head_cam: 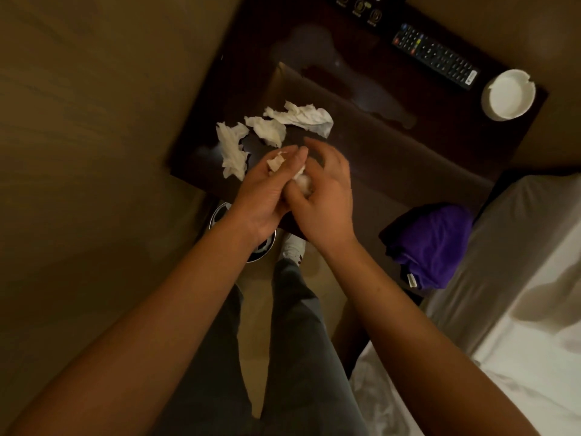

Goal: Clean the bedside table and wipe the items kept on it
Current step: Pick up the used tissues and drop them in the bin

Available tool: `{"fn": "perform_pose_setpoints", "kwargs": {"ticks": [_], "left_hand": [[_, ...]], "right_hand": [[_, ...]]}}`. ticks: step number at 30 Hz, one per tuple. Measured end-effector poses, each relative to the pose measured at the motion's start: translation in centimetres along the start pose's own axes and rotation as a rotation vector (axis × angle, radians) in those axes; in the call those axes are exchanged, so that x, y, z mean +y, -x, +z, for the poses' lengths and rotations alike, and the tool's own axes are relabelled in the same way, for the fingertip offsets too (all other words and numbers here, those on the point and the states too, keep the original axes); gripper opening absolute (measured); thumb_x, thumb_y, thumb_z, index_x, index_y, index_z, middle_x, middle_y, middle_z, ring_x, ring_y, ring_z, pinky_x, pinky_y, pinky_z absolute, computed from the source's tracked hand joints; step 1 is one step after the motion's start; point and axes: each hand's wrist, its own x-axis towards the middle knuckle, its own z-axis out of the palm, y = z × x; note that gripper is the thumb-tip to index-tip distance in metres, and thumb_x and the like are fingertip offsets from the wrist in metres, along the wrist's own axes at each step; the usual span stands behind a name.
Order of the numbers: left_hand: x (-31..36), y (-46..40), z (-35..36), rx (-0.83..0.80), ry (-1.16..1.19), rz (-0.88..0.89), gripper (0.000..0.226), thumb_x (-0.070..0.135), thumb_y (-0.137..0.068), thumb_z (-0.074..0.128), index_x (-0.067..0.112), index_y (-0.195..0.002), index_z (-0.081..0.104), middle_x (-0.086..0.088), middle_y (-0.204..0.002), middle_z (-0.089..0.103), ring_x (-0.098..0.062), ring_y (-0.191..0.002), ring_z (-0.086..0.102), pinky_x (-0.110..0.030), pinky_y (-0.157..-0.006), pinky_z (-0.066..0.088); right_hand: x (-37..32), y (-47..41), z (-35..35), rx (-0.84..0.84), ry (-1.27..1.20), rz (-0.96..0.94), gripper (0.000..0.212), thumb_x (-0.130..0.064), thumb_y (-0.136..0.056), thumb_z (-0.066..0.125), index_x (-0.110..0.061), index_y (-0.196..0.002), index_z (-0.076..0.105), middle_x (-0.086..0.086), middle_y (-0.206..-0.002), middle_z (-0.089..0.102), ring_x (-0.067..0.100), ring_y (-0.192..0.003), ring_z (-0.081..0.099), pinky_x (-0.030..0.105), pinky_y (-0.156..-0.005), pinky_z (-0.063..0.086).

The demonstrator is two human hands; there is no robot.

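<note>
The dark bedside table [393,158] fills the upper middle of the view. Three crumpled white tissues lie on its near left part: one at the left [232,149], one in the middle [267,130], one longer at the right [301,116]. Over the table's front edge my left hand [267,193] and my right hand [323,199] meet, both closed around a crumpled tissue wad [294,173]. A black remote control [435,55] and a white ashtray [507,94] rest at the far right. A purple cloth [434,243] lies on the table's near right corner.
A round bin with a metal rim [220,215] stands on the floor below the table's front edge, mostly hidden by my left wrist. The bed with white sheets [518,341] is at the right. A switch panel [358,7] sits at the table's back.
</note>
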Motion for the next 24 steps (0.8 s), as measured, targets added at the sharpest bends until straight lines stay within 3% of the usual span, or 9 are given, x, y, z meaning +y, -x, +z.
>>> {"fn": "perform_pose_setpoints", "kwargs": {"ticks": [3, 5, 8, 13, 16, 19, 24], "left_hand": [[0.7, -0.4, -1.3, 0.071, 0.035, 0.020, 0.036, 0.013, -0.095, 0.068, 0.014, -0.131, 0.063, -0.007, -0.118, 0.073, -0.022, -0.109, 0.072, -0.038, -0.086, 0.061], [1.6, -0.7, -2.7, 0.165, -0.018, 0.029, 0.033, 0.005, -0.095, 0.064, 0.020, -0.125, 0.065, -0.004, -0.113, 0.073, -0.021, -0.102, 0.072, -0.036, -0.075, 0.062], [2.7, -1.0, -5.4, 0.272, -0.073, 0.053, 0.030, 0.000, -0.096, 0.056, 0.022, -0.114, 0.066, -0.005, -0.107, 0.067, -0.019, -0.091, 0.067, -0.029, -0.060, 0.059], [2.4, -0.5, -7.5, 0.239, -0.104, 0.057, 0.037, -0.006, -0.090, 0.054, 0.022, -0.107, 0.071, -0.010, -0.113, 0.067, -0.020, -0.081, 0.070, -0.030, -0.059, 0.057], [1.8, -0.1, -7.5, 0.229, -0.125, 0.072, 0.039, -0.007, -0.090, 0.053, 0.023, -0.104, 0.073, -0.007, -0.102, 0.070, -0.017, -0.074, 0.071, -0.028, -0.057, 0.056], [1.4, 0.2, -7.4, 0.236, -0.141, 0.068, 0.039, -0.008, -0.090, 0.055, 0.022, -0.105, 0.074, -0.011, -0.109, 0.067, -0.020, -0.081, 0.068, -0.027, -0.059, 0.056], [1.3, 0.2, -7.1, 0.273, -0.064, 0.068, 0.020, 0.009, -0.094, 0.067, 0.021, -0.109, 0.073, -0.005, -0.103, 0.071, -0.015, -0.077, 0.069, -0.026, -0.058, 0.055]], "right_hand": [[0.5, -1.0, -0.8, -0.148, -0.202, 0.042, 0.054, -0.036, -0.092, 0.064, -0.020, -0.143, 0.058, 0.000, -0.150, 0.051, 0.017, -0.137, 0.047, 0.038, -0.111, 0.044], [1.2, -2.8, -1.2, -0.041, -0.264, 0.128, 0.055, -0.035, -0.093, 0.064, -0.022, -0.145, 0.054, -0.001, -0.147, 0.052, 0.012, -0.131, 0.051, 0.035, -0.108, 0.046], [2.4, -6.6, -0.9, 0.092, 0.006, 0.148, 0.060, -0.025, -0.092, 0.065, -0.023, -0.150, 0.049, 0.004, -0.150, 0.049, 0.019, -0.132, 0.051, 0.036, -0.104, 0.049], [3.1, -10.5, 1.5, -0.035, 0.365, 0.112, 0.060, -0.028, -0.092, 0.065, -0.031, -0.150, 0.048, 0.009, -0.150, 0.043, 0.032, -0.132, 0.049, 0.042, -0.094, 0.052], [3.6, -10.7, 2.4, -0.086, 0.432, 0.124, 0.049, -0.032, -0.095, 0.066, -0.029, -0.143, 0.055, 0.011, -0.139, 0.049, 0.033, -0.126, 0.053, 0.042, -0.092, 0.051], [4.4, -10.9, 2.2, -0.112, 0.416, 0.181, 0.028, -0.028, -0.096, 0.065, -0.025, -0.123, 0.070, 0.010, -0.129, 0.061, 0.034, -0.115, 0.063, 0.039, -0.091, 0.050], [4.2, -9.0, 0.1, 0.065, 0.210, 0.304, 0.014, -0.022, -0.088, 0.063, -0.024, -0.098, 0.072, 0.001, -0.103, 0.073, 0.020, -0.094, 0.068, 0.026, -0.073, 0.043]]}}
